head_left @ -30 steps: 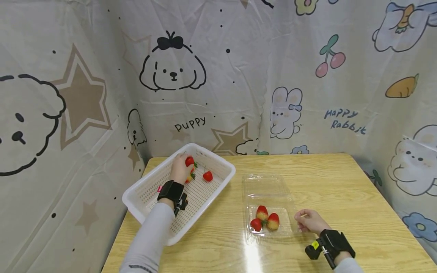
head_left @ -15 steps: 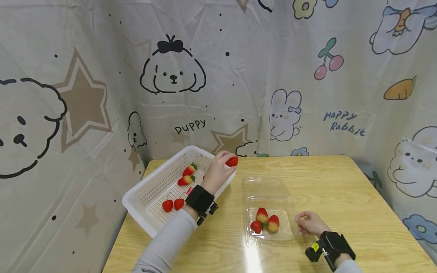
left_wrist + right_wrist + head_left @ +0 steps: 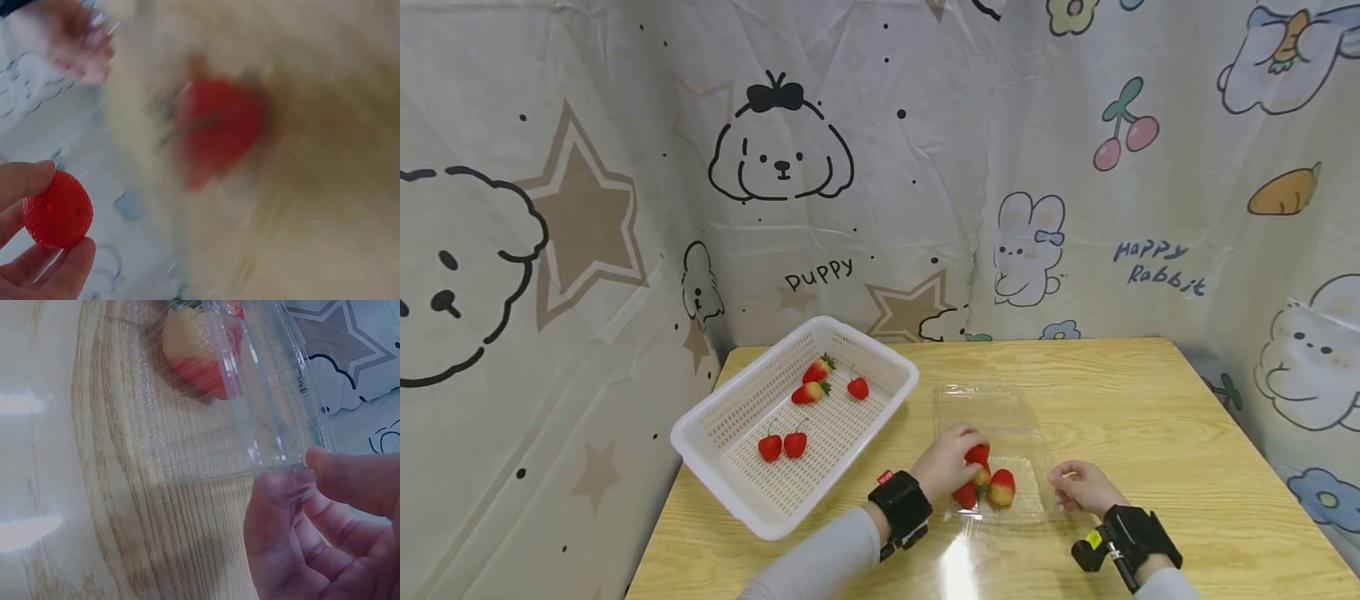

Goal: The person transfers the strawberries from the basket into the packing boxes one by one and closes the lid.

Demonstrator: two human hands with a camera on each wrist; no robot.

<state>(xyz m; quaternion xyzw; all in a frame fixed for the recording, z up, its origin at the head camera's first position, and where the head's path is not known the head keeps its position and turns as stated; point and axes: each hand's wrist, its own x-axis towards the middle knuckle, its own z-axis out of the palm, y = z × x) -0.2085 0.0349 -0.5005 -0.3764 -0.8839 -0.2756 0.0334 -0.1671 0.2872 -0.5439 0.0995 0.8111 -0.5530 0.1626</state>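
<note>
My left hand (image 3: 951,465) now brings a pinched strawberry (image 3: 977,453) from basket (image 3: 835,425) to clear box (image 3: 1028,492), whose edge my right hand (image 3: 1086,487) pinches; delivery looks close.

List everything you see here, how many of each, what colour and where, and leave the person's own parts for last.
Table: 1, light wood, under everything
Printed cloth: number of pieces unclear, pale, behind and beside table
Basket: 1, white, table's left side
Strawberries in basket: 2, red and yellow, far half
Cherry-like fruits: 3, red, in basket
Clear box: 1, colourless, right of basket, lid open
Strawberries in box: 3, red, yellow on at least two
Held strawberry: 1, red, in left grip
Wrist devices: 2, mostly black, one per wrist
Sleeves: 2, light grey, forearms
Left hand: 1, over box
Right hand: 1, pinching box edge
</note>
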